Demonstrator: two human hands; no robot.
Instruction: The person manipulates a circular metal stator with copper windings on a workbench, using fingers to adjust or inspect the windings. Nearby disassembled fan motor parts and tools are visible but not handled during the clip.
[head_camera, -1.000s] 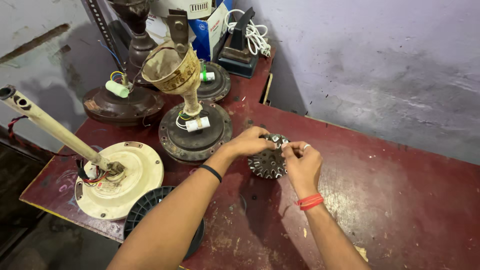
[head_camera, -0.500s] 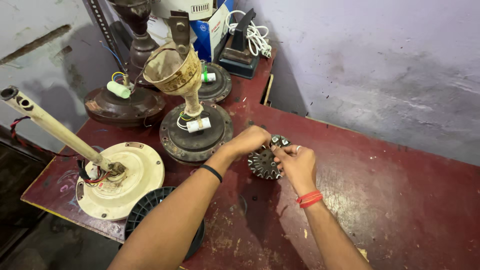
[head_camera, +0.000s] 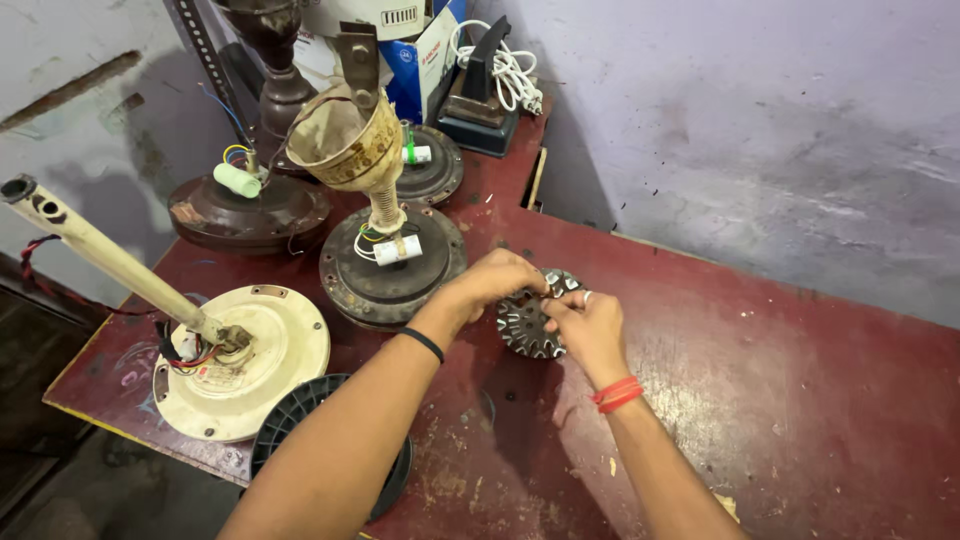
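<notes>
Both hands gripped one small round toothed metal rotor (head_camera: 528, 322) — left hand (head_camera: 497, 280) curled over its top, right hand (head_camera: 588, 325) pinching its side. It rested on the worn red desk (head_camera: 800, 400), near the back edge — just beside a rusty dark round fan motor (head_camera: 392, 265).

Both forearms stretch forward, left hand (head_camera: 495, 280) and right hand (head_camera: 590, 330) curled close together.

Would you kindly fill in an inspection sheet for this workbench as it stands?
Surface: red table, scuffed and stained.
Job's things: toothed metal fan stator on the table, held by both hands.
Clutter: cream fan motor with downrod; dark fan motor with brass canopy; black ribbed disc at the table's near edge.
Grips: left hand and right hand shut on the stator.
Cables: white cord coiled at the back.
Surroundings: grey wall.
</notes>
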